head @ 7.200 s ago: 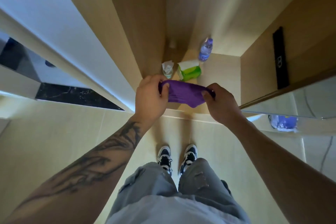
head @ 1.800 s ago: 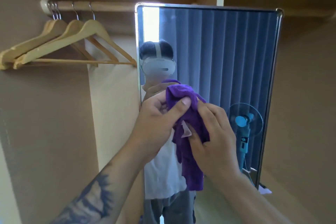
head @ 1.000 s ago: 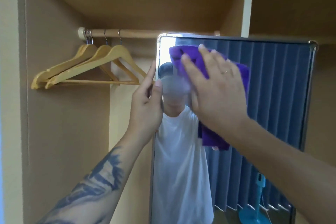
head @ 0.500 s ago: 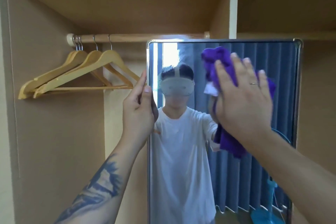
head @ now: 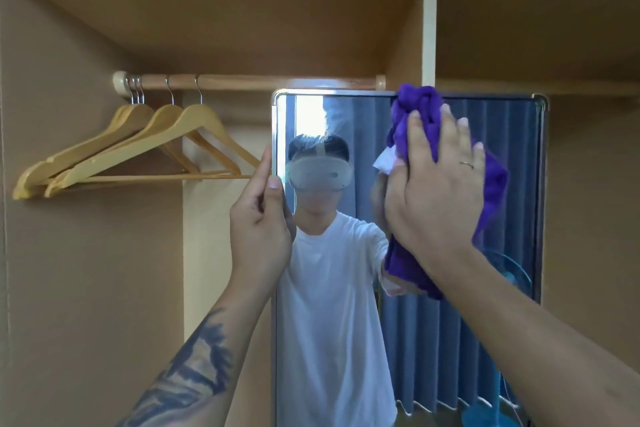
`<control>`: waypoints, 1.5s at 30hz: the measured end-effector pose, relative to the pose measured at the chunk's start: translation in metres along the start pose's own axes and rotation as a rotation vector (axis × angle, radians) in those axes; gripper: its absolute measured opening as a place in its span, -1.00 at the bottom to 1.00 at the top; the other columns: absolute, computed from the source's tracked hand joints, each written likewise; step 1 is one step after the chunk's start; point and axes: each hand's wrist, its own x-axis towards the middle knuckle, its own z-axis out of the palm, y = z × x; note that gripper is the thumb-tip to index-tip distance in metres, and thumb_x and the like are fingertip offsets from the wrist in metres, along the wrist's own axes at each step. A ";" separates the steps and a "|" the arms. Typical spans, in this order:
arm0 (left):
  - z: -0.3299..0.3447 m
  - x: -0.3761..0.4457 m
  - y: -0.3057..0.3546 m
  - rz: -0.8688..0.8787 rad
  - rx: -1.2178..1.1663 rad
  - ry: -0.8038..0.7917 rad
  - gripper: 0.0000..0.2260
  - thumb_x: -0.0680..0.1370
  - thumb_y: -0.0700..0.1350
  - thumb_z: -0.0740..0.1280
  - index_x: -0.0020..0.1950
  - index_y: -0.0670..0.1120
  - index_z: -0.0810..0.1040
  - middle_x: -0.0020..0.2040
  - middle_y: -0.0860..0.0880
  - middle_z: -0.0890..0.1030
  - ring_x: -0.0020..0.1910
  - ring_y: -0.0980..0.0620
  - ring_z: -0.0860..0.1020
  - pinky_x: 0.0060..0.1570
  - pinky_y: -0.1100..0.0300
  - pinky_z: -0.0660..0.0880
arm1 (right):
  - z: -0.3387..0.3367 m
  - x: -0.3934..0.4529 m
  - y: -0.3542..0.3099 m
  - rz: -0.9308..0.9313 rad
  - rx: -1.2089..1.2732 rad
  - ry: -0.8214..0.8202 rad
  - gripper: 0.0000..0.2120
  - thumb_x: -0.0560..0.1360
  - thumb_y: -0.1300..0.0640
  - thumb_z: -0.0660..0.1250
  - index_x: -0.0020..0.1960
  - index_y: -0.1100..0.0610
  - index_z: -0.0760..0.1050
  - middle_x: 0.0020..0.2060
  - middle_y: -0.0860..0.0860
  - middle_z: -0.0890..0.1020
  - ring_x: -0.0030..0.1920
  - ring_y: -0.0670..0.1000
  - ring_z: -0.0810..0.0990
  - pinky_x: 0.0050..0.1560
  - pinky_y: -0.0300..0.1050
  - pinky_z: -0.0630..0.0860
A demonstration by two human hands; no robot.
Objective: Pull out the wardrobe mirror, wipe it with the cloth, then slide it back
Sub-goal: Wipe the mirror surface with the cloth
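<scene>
1. While the mirror point(head: 346, 288) stands pulled out of the wardrobe point(head: 86, 288), upright and facing the camera, both hands are on it; its metal-edged frame runs from under the rail point(head: 259, 81) down past the bottom of the view.
2. Left hand point(head: 259, 229) grips the mirror's left edge, thumb on the front of the glass, fingers wrapped round behind the frame; tattooed forearm comes up from the lower left.
3. Right hand point(head: 436, 191) lies flat on the cloth point(head: 491, 184), fingers straight and spread, pressing it against the glass in the upper right part of the mirror; ring on one finger.
4. Cloth is purple, bunched; top of it pokes just above the mirror's top edge, lower part hangs below the palm; small white tag point(head: 385, 159) sticks out at its left side.
5. Hands are apart, left one at the frame edge, right one over the right half of the glass; bare glass between them.
6. Glass reflects a person in a white T-shirt, blue curtains behind, part of a blue fan at the lower right; bright light patch near the top left of the glass.
7. Wooden hangers point(head: 138, 149) hang on the rail at the left, bunched together, just beside the mirror's left edge; nearest hanger's tip ends close to the left hand, contact unclear.
8. Vertical divider point(head: 429, 31) stands above the mirror, right of the rail's end.
</scene>
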 end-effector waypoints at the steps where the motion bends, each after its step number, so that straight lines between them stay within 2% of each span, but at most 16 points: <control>1: -0.001 0.000 0.002 -0.019 -0.018 -0.004 -0.63 0.79 -0.09 0.14 0.51 0.31 0.41 -0.45 0.19 0.46 -0.46 0.18 0.28 -0.46 0.31 0.31 | 0.002 0.002 -0.016 -0.043 -0.005 -0.008 -0.40 0.60 0.01 0.15 0.64 0.09 0.29 0.62 0.23 0.27 0.61 0.31 0.23 0.59 0.32 0.13; 3: 0.000 0.001 0.005 -0.060 -0.089 -0.015 -0.63 0.78 -0.10 0.16 0.52 0.28 0.43 -0.16 -0.02 0.74 -0.33 0.23 0.50 -0.38 0.31 0.46 | 0.008 0.004 -0.048 -0.168 -0.008 -0.027 -0.39 0.59 -0.01 0.13 0.63 0.07 0.30 0.62 0.21 0.28 0.61 0.31 0.24 0.59 0.31 0.11; 4: 0.000 0.001 0.006 -0.073 -0.119 -0.017 -0.63 0.78 -0.10 0.16 0.50 0.30 0.42 0.14 -0.20 0.72 -0.07 0.15 0.66 -0.26 0.32 0.40 | 0.012 0.002 -0.061 -0.251 -0.017 -0.041 -0.39 0.60 -0.03 0.14 0.63 0.06 0.29 0.62 0.20 0.28 0.61 0.30 0.23 0.59 0.31 0.10; 5: 0.000 0.000 0.008 -0.076 -0.127 -0.022 -0.62 0.78 -0.11 0.16 0.50 0.30 0.41 0.34 -0.29 0.59 0.20 -0.09 0.67 0.20 0.08 0.50 | 0.016 0.000 -0.072 -0.332 -0.026 -0.057 -0.40 0.62 -0.05 0.16 0.64 0.04 0.27 0.63 0.19 0.27 0.62 0.29 0.22 0.59 0.31 0.09; 8: -0.001 -0.002 0.010 -0.062 -0.123 -0.038 -0.61 0.78 -0.13 0.15 0.57 0.21 0.40 0.48 -0.19 0.54 0.46 -0.16 0.49 0.26 -0.08 0.61 | 0.024 -0.004 -0.082 -0.465 -0.021 -0.079 -0.41 0.65 -0.08 0.21 0.65 0.02 0.26 0.64 0.15 0.25 0.64 0.27 0.18 0.61 0.30 0.10; 11: -0.001 -0.002 0.006 -0.022 -0.086 -0.019 -0.62 0.78 -0.11 0.16 0.57 0.20 0.40 0.41 -0.31 0.55 0.33 -0.29 0.57 0.15 -0.04 0.64 | 0.023 -0.003 -0.065 -0.520 -0.029 -0.079 -0.39 0.62 -0.03 0.28 0.65 -0.01 0.27 0.64 0.11 0.26 0.65 0.23 0.18 0.63 0.25 0.07; 13: -0.001 -0.002 0.001 0.040 -0.032 -0.004 -0.63 0.78 -0.14 0.17 0.57 0.12 0.41 0.32 -0.04 0.68 0.04 0.13 0.72 -0.13 0.36 0.60 | 0.020 -0.003 -0.045 -0.538 -0.037 -0.102 -0.40 0.62 -0.01 0.24 0.65 -0.01 0.26 0.64 0.11 0.26 0.64 0.23 0.18 0.63 0.24 0.04; 15: 0.001 -0.002 -0.001 0.082 0.021 0.008 -0.64 0.78 -0.22 0.15 0.57 0.01 0.40 0.09 0.45 0.67 -0.11 0.47 0.59 -0.15 0.56 0.46 | 0.014 -0.006 -0.023 -0.514 -0.047 -0.122 -0.41 0.63 -0.04 0.15 0.65 0.00 0.26 0.64 0.11 0.27 0.64 0.23 0.18 0.63 0.24 0.01; 18: 0.006 -0.004 0.001 0.109 0.061 0.019 -0.63 0.77 -0.27 0.13 0.58 -0.06 0.33 -0.14 0.63 0.54 -0.14 0.63 0.50 -0.11 0.67 0.37 | 0.004 -0.008 0.009 -0.449 -0.074 -0.119 -0.41 0.64 -0.03 0.15 0.66 0.01 0.25 0.65 0.12 0.25 0.65 0.23 0.17 0.63 0.23 -0.02; 24: 0.007 -0.006 -0.007 0.131 0.095 0.070 -0.65 0.78 -0.24 0.13 0.56 -0.04 0.40 -0.12 0.66 0.51 -0.04 0.63 0.49 -0.01 0.67 0.35 | -0.007 -0.007 0.070 -0.332 -0.110 -0.109 -0.40 0.63 -0.03 0.08 0.66 0.04 0.22 0.64 0.16 0.24 0.64 0.26 0.18 0.63 0.26 0.03; 29: 0.013 -0.009 -0.008 0.105 0.104 0.082 -0.62 0.78 -0.26 0.11 0.61 -0.22 0.34 -0.31 0.62 0.47 -0.25 0.64 0.46 -0.18 0.69 0.34 | -0.012 -0.012 0.107 -0.068 -0.054 -0.046 -0.39 0.63 0.03 0.10 0.68 0.01 0.15 0.64 0.16 0.21 0.63 0.23 0.15 0.62 0.30 0.04; 32: 0.011 -0.009 -0.008 0.080 0.123 0.111 -0.61 0.78 -0.20 0.12 0.63 -0.10 0.36 -0.12 0.55 0.60 -0.13 0.52 0.55 -0.10 0.62 0.38 | -0.008 -0.014 0.098 0.018 -0.016 -0.009 -0.39 0.62 0.05 0.11 0.66 0.03 0.19 0.64 0.17 0.22 0.63 0.24 0.17 0.62 0.30 0.04; 35: 0.010 -0.011 -0.008 0.009 0.102 0.112 -0.58 0.78 -0.12 0.16 0.65 0.10 0.33 0.12 0.17 0.72 -0.10 0.26 0.60 -0.05 0.51 0.43 | -0.002 -0.017 0.073 0.087 0.007 0.015 -0.40 0.62 0.03 0.12 0.65 0.07 0.23 0.64 0.18 0.22 0.63 0.27 0.18 0.62 0.29 0.06; 39: 0.012 -0.015 -0.009 -0.027 0.074 0.088 -0.59 0.78 -0.13 0.15 0.63 0.13 0.33 -0.23 0.44 0.58 -0.28 0.41 0.50 -0.19 0.57 0.41 | 0.003 -0.028 0.040 0.009 -0.027 0.008 -0.43 0.64 -0.02 0.11 0.63 0.11 0.29 0.62 0.20 0.27 0.61 0.29 0.22 0.61 0.31 0.11; 42: 0.012 -0.015 -0.009 -0.076 0.004 0.069 -0.59 0.78 -0.10 0.15 0.61 0.20 0.34 -0.17 0.35 0.63 -0.26 0.33 0.52 -0.18 0.54 0.42 | 0.008 -0.033 0.015 -0.108 -0.026 -0.018 -0.44 0.68 -0.08 0.09 0.63 0.08 0.27 0.62 0.19 0.28 0.62 0.27 0.22 0.61 0.29 0.10; 45: 0.011 -0.018 -0.007 -0.095 -0.043 0.089 -0.61 0.77 0.00 0.16 0.60 0.22 0.37 0.19 0.20 0.70 0.04 0.33 0.61 -0.01 0.53 0.45 | 0.015 -0.045 -0.012 -0.311 -0.021 -0.087 -0.43 0.69 -0.11 0.09 0.64 0.06 0.24 0.64 0.16 0.24 0.64 0.25 0.17 0.63 0.30 0.04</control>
